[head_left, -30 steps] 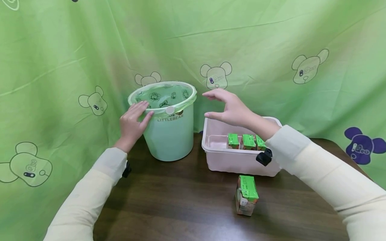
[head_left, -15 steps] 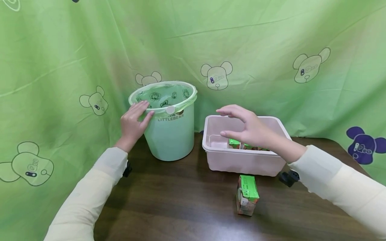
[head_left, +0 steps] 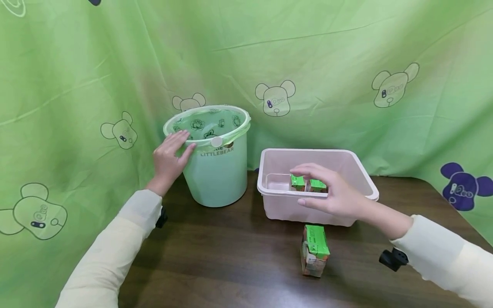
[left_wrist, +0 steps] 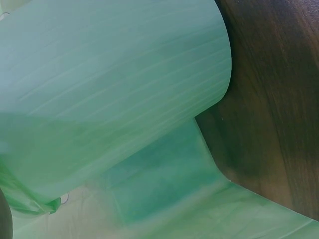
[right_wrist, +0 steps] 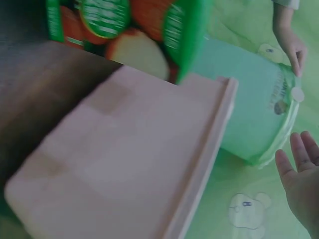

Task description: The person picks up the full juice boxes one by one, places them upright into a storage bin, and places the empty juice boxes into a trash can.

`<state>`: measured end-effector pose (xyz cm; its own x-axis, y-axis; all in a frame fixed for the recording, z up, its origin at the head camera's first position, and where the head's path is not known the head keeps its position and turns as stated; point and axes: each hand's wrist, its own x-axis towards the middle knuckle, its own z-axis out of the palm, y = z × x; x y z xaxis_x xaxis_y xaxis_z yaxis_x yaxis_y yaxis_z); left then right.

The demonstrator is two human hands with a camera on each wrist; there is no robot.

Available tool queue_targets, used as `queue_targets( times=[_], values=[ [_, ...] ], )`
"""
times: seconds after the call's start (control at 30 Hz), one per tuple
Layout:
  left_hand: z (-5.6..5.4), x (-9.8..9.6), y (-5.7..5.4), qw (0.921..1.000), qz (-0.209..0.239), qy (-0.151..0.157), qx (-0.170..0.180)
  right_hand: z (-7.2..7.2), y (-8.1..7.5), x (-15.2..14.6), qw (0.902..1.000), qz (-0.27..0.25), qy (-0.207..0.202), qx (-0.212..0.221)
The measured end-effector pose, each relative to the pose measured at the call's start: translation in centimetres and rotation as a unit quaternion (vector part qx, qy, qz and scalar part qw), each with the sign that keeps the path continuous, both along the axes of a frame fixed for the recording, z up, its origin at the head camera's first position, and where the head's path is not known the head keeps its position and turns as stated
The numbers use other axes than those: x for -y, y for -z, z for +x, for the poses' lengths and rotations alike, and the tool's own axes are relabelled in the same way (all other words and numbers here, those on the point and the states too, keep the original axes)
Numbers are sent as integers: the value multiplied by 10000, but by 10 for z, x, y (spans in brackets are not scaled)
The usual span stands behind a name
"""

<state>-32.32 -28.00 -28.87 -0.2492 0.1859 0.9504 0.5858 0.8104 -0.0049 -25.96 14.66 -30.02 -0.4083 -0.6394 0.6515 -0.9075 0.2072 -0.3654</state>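
Observation:
My left hand [head_left: 169, 160] holds the near-left rim of a mint-green trash can [head_left: 217, 179], fingertips over the rim and thumb outside. The can wears a thin patterned liner bag [head_left: 204, 124]. My right hand [head_left: 335, 192], fingers spread and holding nothing, hovers over the front edge of a pink plastic bin [head_left: 302, 207]. Inside the bin, green-topped juice cartons [head_left: 298, 182] stand in a row, partly hidden by that hand. Another juice carton [head_left: 316, 250] stands upright on the table before the bin; the right wrist view shows fruit pictures on this carton [right_wrist: 139, 45].
A dark wooden table [head_left: 231, 256] carries everything. Behind it hangs a green curtain [head_left: 327, 51] printed with bear heads, close to the can and the bin. The table's right edge slopes away beyond the bin.
From beside the trash can, my right hand has moved right, down and towards me, over the bin's front edge. My left hand stays on the can's rim. The carton outside has not moved.

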Motion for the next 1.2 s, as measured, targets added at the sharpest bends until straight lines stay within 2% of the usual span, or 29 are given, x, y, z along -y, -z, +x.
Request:
queue_targets(
  times=[0.17,0.3,0.53,0.83,1.07,1.2],
  values=[
    [-1,0,1,10000,29,19,-56,6,18,-10,9992,245,-60,314],
    [-1,-1,1,10000,37,15,-70,11,30,-18,9959,435,-242,755],
    [-1,-2,1,10000,19,-13,15,19,44,-30,9914,706,-602,919],
    [1,0,0,10000,-20,-73,18,15,59,-39,9698,1113,-1037,1906],
    [1,0,0,9999,-26,-97,100,13,72,-43,9707,1508,-1013,1575],
    [2,0,0,9999,-52,-103,106,15,77,-44,9644,1613,-855,1916]
  ],
)
